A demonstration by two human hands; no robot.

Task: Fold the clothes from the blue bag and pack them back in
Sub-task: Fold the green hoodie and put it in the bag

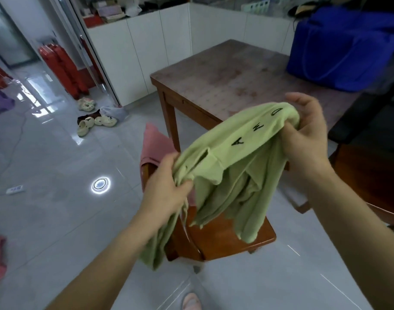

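We held the green shirt (232,166) bunched above the chair (225,238). Left hand (167,186) and right hand (303,130) each gripped an end. Blue bag (339,48) sat on the counter (225,79).

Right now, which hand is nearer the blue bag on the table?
Right. The right hand grips the green shirt below the blue bag, by the table edge; the left hand grips its other end farther left, over the chair.

"AMD" on green garment (225,159)
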